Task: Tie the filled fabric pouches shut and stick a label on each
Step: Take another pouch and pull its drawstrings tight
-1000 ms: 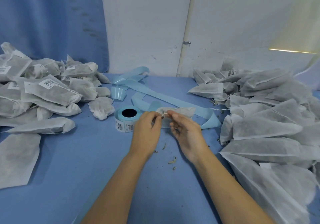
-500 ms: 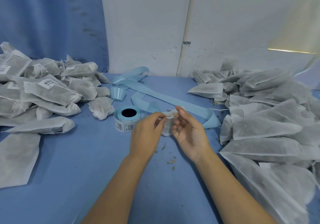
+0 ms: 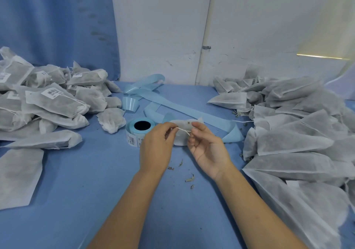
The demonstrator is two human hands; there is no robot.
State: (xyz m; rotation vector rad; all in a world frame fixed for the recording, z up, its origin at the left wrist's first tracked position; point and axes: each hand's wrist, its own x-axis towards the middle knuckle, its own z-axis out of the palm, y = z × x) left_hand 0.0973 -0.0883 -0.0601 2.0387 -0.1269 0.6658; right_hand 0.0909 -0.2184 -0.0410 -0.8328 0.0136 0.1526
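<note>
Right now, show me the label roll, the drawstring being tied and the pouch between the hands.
label roll [image 3: 133, 138], head view, on its printed side wall.
drawstring [image 3: 182, 130], head view, middle of the visible white stretch.
pouch [image 3: 180, 140], head view, on the fabric just below the string.

A blue cloth [image 3: 96, 191] covers the table. White gauzy pouches [image 3: 57, 104] showing grey-green filling are heaped at left, with more pouches [image 3: 292, 143] at right. Some at left bear white labels [image 3: 52, 93] with black barcodes. Centre: a pale blue label roll [image 3: 132, 133], a pale blue strip [image 3: 182, 108] and a white string [image 3: 182, 130]. Behind are a white wall [image 3: 163, 27] and, upper left, a blue curtain [image 3: 57, 21].
</note>
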